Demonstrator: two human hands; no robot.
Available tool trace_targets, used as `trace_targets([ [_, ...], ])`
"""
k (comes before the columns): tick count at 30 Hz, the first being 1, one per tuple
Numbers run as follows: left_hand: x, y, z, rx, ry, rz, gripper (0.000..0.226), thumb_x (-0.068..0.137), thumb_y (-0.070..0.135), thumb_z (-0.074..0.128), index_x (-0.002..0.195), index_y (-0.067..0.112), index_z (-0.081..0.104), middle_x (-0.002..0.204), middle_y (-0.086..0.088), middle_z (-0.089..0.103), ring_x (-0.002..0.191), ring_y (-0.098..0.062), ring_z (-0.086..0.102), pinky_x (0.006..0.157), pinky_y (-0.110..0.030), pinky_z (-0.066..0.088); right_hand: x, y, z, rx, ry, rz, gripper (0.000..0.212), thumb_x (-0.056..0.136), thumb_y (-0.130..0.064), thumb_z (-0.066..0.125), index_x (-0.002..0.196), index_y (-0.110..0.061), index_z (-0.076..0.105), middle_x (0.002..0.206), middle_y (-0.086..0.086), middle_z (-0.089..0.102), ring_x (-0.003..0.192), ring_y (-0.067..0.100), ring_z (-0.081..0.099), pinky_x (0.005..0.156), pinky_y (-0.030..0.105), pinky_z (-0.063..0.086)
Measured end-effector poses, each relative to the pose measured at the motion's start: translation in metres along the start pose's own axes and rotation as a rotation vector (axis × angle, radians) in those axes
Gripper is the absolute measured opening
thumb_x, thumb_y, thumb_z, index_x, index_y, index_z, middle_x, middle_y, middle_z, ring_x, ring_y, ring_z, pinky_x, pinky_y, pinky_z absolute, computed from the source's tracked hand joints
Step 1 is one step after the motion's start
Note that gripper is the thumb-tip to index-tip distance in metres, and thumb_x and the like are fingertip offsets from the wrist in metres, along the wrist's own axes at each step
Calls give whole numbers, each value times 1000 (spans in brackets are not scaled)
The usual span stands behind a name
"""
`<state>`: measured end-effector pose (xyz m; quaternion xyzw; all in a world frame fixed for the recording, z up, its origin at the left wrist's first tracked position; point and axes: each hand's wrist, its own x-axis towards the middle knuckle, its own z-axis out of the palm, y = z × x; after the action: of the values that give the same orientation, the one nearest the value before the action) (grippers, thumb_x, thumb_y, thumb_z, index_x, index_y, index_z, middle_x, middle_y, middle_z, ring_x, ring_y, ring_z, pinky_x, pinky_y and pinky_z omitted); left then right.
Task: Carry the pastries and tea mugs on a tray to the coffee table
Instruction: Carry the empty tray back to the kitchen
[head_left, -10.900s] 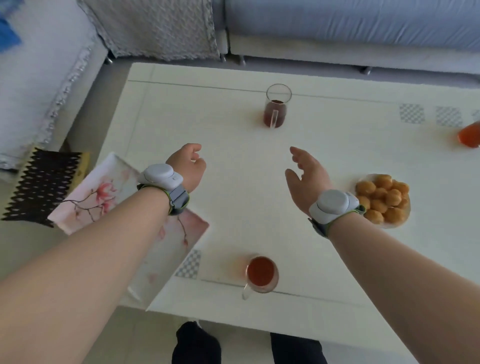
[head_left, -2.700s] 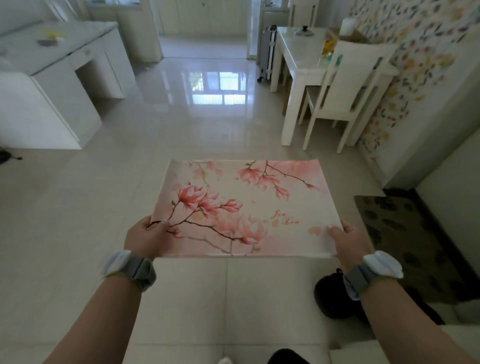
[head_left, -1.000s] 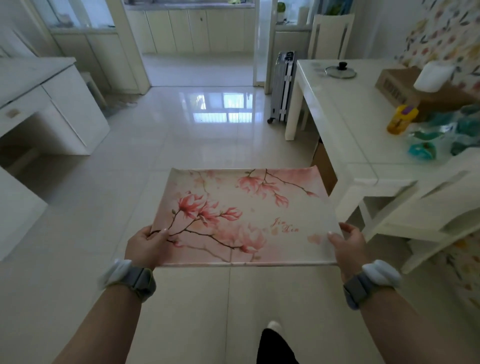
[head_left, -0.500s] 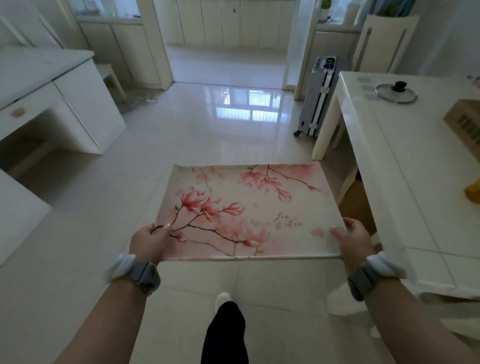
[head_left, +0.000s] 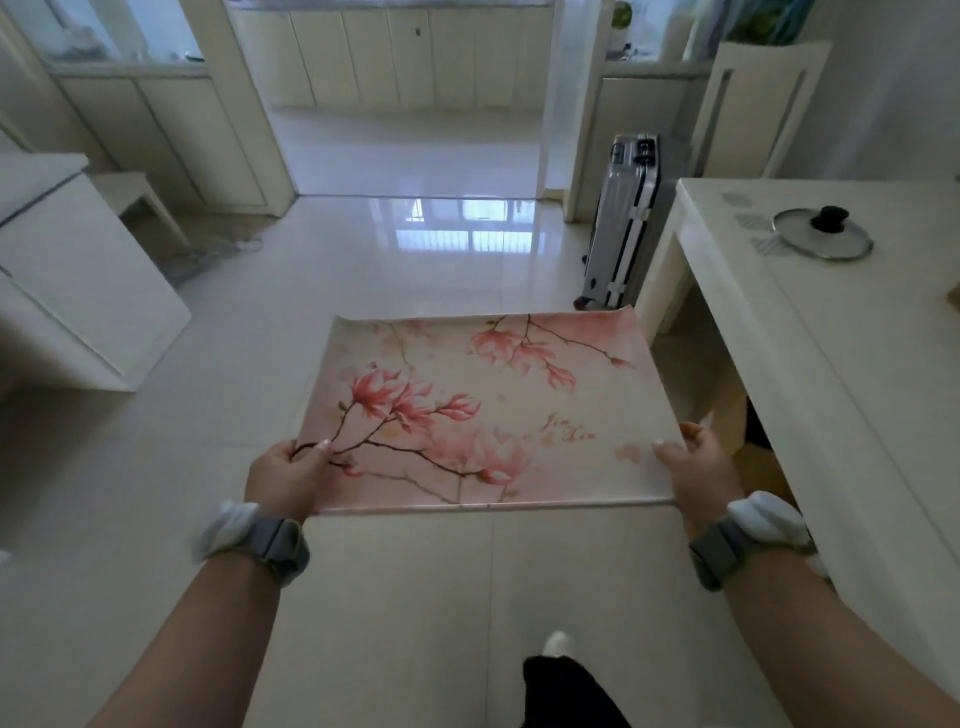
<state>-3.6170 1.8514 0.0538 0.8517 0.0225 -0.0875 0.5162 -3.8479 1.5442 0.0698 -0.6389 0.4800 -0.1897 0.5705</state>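
Note:
A flat rectangular tray (head_left: 519, 431) printed with pink magnolia flowers is held level in front of me, above a tiled floor. Nothing lies on it. My left hand (head_left: 283, 478) grips its near left corner, thumb on top. My right hand (head_left: 698, 470) grips its near right corner the same way. No pastries, mugs or coffee table are in view.
A white dining table (head_left: 841, 332) with a glass pot lid (head_left: 823, 234) runs along my right. A silver suitcase (head_left: 623, 223) stands beside its far end. White cabinets (head_left: 78, 291) are on the left. A doorway (head_left: 415, 104) opens straight ahead.
I have walked forward with the tray over the last second; the dining table has slid to my right and the doorway is nearer. Both hands keep the same grip.

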Motion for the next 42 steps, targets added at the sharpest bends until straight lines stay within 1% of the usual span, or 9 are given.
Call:
trace_targets([
  [6,107,51,83,-18,-18,-3,19,82,24,64,91,8,69,81,-12,67,64,-18,58,58,-24,42,135,-49,29,14,55,-13,37,86,-9,57,121,-5,47,110,14,56,92,26,54,76,39,47],
  [13,207,123,154,-44,29,-35,15,83,22,64,91,10,67,84,-13,66,75,-28,61,74,-39,53,278,-127,53,30,-50,21,38,88,-12,54,125,-9,45,111,11,55,84,20,56,59,27,43],
  [18,289,151,190,-26,78,-60,20,85,21,62,97,5,67,84,-12,64,64,-19,56,60,-24,42,369,-165,100,14,-97,46,34,88,-14,53,122,-12,49,108,9,58,84,20,58,62,31,46],
  [21,335,162,203,-11,82,-67,21,85,21,62,98,5,67,83,-10,63,60,-11,53,52,-18,38,411,-183,129,2,-97,35,27,88,-13,53,115,-13,54,92,1,59,77,16,57,57,28,43],
  [25,436,185,232,-51,80,-80,24,83,22,63,96,4,70,87,-15,70,77,-28,63,63,-26,45,492,-222,188,-21,-98,-7,18,87,-8,55,104,-13,59,85,4,63,72,19,60,55,28,46],
  [29,513,212,251,-55,48,-108,23,81,23,64,94,5,71,88,-16,72,76,-29,64,69,-34,52,549,-260,227,-70,-88,-27,24,85,-2,55,108,-3,61,97,17,65,81,32,61,72,44,53],
  [34,618,264,283,-70,27,-75,23,81,23,63,95,6,70,83,-10,71,67,-18,62,60,-24,48,626,-300,273,-40,-46,-8,26,85,-8,60,110,-6,61,101,18,66,90,38,63,82,56,52],
  [39,709,294,328,-19,59,-43,26,91,30,52,91,9,68,78,-8,65,64,-18,56,55,-24,41,712,-329,307,-44,-26,-9,17,87,-7,54,103,-7,60,99,18,65,90,37,62,82,56,52],
  [42,767,319,367,-6,90,-62,30,93,34,47,85,11,65,79,-10,62,66,-22,54,55,-25,39,784,-352,326,-43,-49,-24,14,88,-6,53,100,-11,59,88,9,64,80,29,62,68,45,54],
])
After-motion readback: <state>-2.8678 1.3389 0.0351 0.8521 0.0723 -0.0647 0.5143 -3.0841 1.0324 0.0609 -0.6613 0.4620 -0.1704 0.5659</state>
